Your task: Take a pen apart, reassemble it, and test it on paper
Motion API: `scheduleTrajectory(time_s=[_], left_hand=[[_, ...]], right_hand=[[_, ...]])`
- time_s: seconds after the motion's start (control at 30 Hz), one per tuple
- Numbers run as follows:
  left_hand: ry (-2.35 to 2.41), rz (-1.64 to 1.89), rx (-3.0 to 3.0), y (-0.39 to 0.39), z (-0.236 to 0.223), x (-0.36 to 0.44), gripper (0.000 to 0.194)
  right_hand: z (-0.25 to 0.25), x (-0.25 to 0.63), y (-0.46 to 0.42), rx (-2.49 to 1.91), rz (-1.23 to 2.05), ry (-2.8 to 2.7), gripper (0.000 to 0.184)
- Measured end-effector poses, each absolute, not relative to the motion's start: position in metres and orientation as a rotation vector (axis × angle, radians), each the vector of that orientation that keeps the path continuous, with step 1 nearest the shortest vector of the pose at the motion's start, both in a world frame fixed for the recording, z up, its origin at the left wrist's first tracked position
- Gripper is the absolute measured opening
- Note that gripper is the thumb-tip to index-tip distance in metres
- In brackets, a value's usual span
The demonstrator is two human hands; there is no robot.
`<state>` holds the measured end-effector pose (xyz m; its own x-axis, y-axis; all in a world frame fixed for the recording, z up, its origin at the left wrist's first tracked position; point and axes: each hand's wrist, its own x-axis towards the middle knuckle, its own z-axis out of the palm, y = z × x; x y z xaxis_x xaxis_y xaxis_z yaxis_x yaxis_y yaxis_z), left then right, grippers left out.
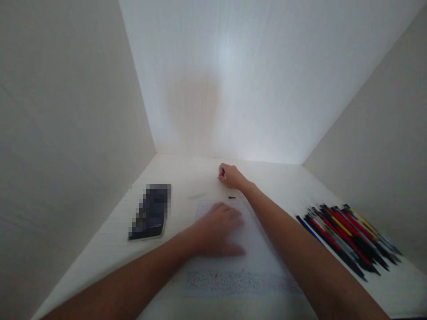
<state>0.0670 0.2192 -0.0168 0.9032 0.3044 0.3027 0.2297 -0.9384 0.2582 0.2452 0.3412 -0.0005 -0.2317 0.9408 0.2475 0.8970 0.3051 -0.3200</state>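
Observation:
My left hand (218,229) is over a sheet of paper (260,253) with its fingers stretched out and the thumb apart, somewhat smeared by motion. It holds nothing that I can see. Beyond the top of the sheet, my right hand (231,176) is closed, with a small dark bit showing between the fingers; what it grips is too small to name. Between the two hands lies a small dark piece (231,197), pointed in shape. The paper bears a band of dense, blurred marks along its near end.
A phone (155,213), partly pixelated, lies at the left. Many pens (350,235) in red, black, blue and yellow lie side by side at the right. White walls (227,89) enclose the white surface at the back and both sides. A faint streak (196,195) shows left of the dark piece.

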Motion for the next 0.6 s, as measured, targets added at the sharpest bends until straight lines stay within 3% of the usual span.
scheduleTrajectory(time_s=[0.13,0.33,0.6], left_hand=[[0.871,0.593,2.827,0.229,-0.002,0.063,0.022],[1.561,0.616,2.714,0.253,0.005,0.042,0.025],[1.674,0.414,2.661,0.262,-0.004,0.033,0.024]], right_hand=[[-0.001,0.251,0.333,-1.641,0.175,-2.161,0.013],[0.019,0.276,0.272,-1.426,0.389,-2.043,0.016],[0.003,0.268,0.235,-1.332,0.422,-1.850,0.027]])
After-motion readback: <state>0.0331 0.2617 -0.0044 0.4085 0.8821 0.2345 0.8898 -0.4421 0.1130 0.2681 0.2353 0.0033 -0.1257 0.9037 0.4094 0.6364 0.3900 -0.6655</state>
